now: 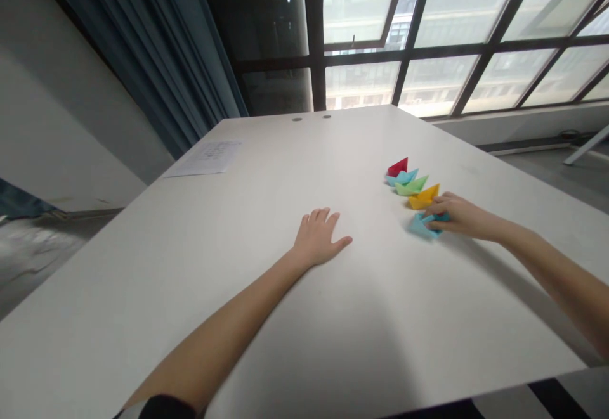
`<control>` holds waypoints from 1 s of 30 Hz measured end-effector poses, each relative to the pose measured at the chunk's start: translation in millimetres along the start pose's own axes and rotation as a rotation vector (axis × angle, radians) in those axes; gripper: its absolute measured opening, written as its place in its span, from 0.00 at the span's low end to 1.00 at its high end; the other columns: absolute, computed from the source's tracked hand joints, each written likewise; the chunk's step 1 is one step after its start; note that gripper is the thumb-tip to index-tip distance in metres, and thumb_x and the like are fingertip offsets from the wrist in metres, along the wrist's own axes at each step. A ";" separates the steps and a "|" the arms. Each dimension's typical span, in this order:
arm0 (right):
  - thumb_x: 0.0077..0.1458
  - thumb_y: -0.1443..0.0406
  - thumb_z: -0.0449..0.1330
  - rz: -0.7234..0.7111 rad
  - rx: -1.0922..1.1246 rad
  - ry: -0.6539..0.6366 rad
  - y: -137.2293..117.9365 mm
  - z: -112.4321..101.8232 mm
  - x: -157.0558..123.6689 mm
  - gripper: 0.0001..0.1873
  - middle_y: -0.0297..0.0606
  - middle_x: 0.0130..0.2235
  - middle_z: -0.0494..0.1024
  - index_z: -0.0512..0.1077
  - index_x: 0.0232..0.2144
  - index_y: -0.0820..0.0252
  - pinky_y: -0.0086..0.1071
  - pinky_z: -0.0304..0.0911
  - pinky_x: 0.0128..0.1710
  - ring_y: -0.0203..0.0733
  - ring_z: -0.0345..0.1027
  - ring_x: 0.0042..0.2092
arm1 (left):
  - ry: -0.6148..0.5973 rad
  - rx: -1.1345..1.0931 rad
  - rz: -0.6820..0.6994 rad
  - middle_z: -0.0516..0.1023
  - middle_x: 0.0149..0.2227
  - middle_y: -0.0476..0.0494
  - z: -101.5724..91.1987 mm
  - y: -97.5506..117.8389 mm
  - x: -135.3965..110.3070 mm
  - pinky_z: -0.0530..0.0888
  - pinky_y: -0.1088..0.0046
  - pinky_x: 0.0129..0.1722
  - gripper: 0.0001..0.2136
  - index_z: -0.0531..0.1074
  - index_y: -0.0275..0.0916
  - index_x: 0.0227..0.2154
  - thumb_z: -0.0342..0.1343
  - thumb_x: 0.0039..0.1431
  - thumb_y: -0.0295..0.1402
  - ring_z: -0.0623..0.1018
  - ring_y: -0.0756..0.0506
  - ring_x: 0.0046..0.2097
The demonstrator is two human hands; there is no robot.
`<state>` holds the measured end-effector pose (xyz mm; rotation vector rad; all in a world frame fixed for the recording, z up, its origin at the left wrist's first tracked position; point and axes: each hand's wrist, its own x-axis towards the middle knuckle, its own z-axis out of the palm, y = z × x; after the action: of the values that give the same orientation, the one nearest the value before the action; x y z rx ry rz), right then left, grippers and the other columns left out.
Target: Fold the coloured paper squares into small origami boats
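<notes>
My left hand (318,239) lies flat on the white table (228,229), fingers spread, with nothing in it. On the right, the fingers of my right hand (450,214) are closed on a light blue paper boat (422,225) at the near end of a row. Just beyond it sits a yellow-orange paper boat (422,198), close to my right fingertips. Farther up the row stand a green paper boat (411,186), another blue paper boat (401,178) and a red paper boat (398,167). My right fingers hide part of the nearest boat.
A printed sheet of paper (205,158) lies at the table's far left edge. Two round inserts (297,119) sit near the far edge. Behind the table are a blue curtain (157,45) and framed windows (361,83).
</notes>
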<state>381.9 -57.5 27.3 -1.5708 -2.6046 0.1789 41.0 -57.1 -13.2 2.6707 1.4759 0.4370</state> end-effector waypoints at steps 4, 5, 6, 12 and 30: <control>0.45 0.61 0.61 0.113 0.011 -0.002 31.5 9.5 -9.6 0.07 0.49 0.33 0.75 0.77 0.27 0.56 0.39 0.54 0.37 0.49 0.63 0.38 | 0.005 -0.001 -0.007 0.63 0.54 0.33 0.2 -0.5 -0.7 0.59 0.55 0.52 0.28 0.62 0.40 0.52 0.45 0.53 0.53 0.61 0.35 0.55; 0.44 0.61 0.62 0.123 0.017 -0.003 37.0 11.7 -9.4 0.07 0.49 0.33 0.75 0.77 0.27 0.56 0.39 0.54 0.36 0.49 0.63 0.38 | 0.005 0.002 -0.008 0.63 0.54 0.33 0.2 -0.7 -0.8 0.59 0.55 0.52 0.28 0.62 0.40 0.52 0.45 0.53 0.53 0.61 0.35 0.55; 0.45 0.60 0.62 0.125 0.021 -0.003 41.6 13.5 -8.6 0.07 0.50 0.33 0.75 0.77 0.27 0.56 0.39 0.53 0.36 0.49 0.62 0.38 | 0.003 0.005 -0.009 0.63 0.55 0.33 0.1 -0.7 -0.9 0.59 0.55 0.52 0.28 0.61 0.40 0.52 0.45 0.53 0.53 0.61 0.35 0.55; 0.45 0.59 0.61 0.178 -0.073 -0.019 55.4 14.4 -0.4 0.11 0.49 0.34 0.74 0.77 0.31 0.56 0.37 0.51 0.35 0.47 0.60 0.38 | -0.020 0.034 -0.008 0.63 0.55 0.33 -2.0 0.5 -1.2 0.59 0.55 0.52 0.29 0.61 0.39 0.53 0.43 0.54 0.53 0.61 0.35 0.56; 0.46 0.50 0.57 0.126 -0.007 -0.091 46.6 -24.1 -4.5 0.23 0.44 0.40 0.73 0.73 0.41 0.56 0.38 0.59 0.40 0.47 0.63 0.41 | -0.079 0.115 -0.015 0.60 0.57 0.35 -4.8 1.4 -1.8 0.59 0.56 0.54 0.30 0.58 0.39 0.55 0.38 0.56 0.54 0.59 0.37 0.57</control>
<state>428.1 -38.7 44.0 -1.7698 -2.5751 0.2571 39.9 -59.8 -8.8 2.7257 1.5429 0.2500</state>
